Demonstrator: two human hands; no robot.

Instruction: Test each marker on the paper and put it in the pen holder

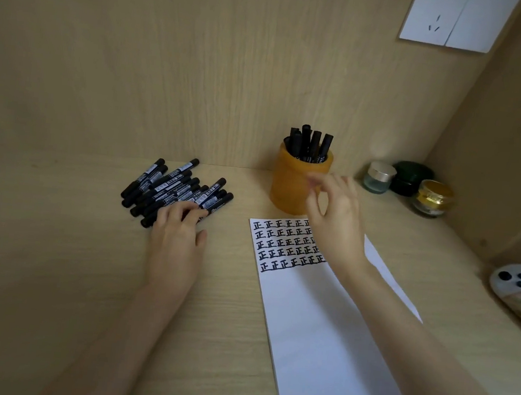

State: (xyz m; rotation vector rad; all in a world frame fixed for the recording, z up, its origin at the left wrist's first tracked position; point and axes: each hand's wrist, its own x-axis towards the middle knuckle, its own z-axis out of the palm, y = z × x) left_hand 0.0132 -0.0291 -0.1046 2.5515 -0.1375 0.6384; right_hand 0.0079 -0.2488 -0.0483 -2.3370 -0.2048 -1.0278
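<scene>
marker test at a wooden desk

a person's left hand (177, 243) lies on the near end of a pile of black markers (173, 188), at ten o'clock from the paper (328, 333). its fingers bend over the barrels with the thumb off to the side, and whether they clamp one cannot be told. the right hand (339, 218), blurred, hangs with fingers apart and nothing in them, just in front of the amber pen holder (289, 187) at the sheet's twelve o'clock. capped markers (309, 144) stand upright inside the holder. rows of black characters (283, 244) fill the paper's top. three small jars (410, 177) sit at three o'clock from the holder.
</scene>
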